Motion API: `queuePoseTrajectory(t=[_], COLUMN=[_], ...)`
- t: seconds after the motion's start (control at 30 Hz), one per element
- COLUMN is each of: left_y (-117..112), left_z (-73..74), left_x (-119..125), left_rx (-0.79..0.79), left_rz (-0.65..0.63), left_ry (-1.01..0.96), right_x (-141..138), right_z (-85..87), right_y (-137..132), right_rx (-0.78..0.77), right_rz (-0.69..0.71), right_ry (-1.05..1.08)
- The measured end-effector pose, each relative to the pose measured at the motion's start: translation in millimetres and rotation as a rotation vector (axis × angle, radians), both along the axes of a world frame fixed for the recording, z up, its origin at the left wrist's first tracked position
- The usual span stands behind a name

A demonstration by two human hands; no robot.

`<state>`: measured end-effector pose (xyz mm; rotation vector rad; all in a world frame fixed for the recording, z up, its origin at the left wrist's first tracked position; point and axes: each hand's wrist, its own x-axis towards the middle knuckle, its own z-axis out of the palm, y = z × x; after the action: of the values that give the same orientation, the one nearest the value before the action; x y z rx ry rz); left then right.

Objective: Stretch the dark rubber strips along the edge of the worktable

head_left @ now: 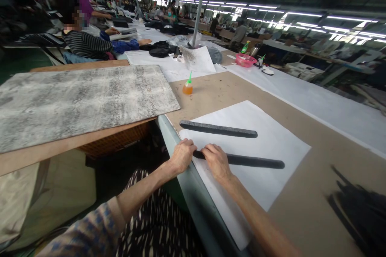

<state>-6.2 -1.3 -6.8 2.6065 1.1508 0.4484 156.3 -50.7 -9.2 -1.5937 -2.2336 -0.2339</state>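
Two long dark strips, which look like fabric, lie on a large sheet of white paper at the table's edge. My left hand [183,156] is closed, its fingertips pinching the left end of the nearer strip [256,160]. A short way to the right, my right hand [216,161] grips the same strip with bent fingers, covering part of it. Beyond both hands the other strip [218,128] rests flat, grey along its upper edge, touched by neither. Under the strips, the white paper [271,140] hangs partly over the near edge.
A small bottle of orange liquid with a green nozzle [187,85] stands on the brown tabletop [229,88]. To the left is a speckled board [90,100]. Dark strips are heaped [358,213] at lower right. Farther back are a pink basket [245,60] and a person in stripes [87,44].
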Motion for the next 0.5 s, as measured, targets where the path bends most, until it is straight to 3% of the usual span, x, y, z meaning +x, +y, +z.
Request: queuePoseTrajectory(t=[0.2,0.5], left_y=[1,-2], left_z=[-6.4,5.6], left_x=[-7,-13], left_rx=[0.137,0.198], left_rz=[-0.173,-0.349], left_ry=[0.064,0.186], right_x=[9,13], right_z=[-6.9,1.7], right_y=[-1,-4], right_rx=[-0.016,-0.012], right_rz=[0.13,0.225], right_ry=[-0.062,-0.153])
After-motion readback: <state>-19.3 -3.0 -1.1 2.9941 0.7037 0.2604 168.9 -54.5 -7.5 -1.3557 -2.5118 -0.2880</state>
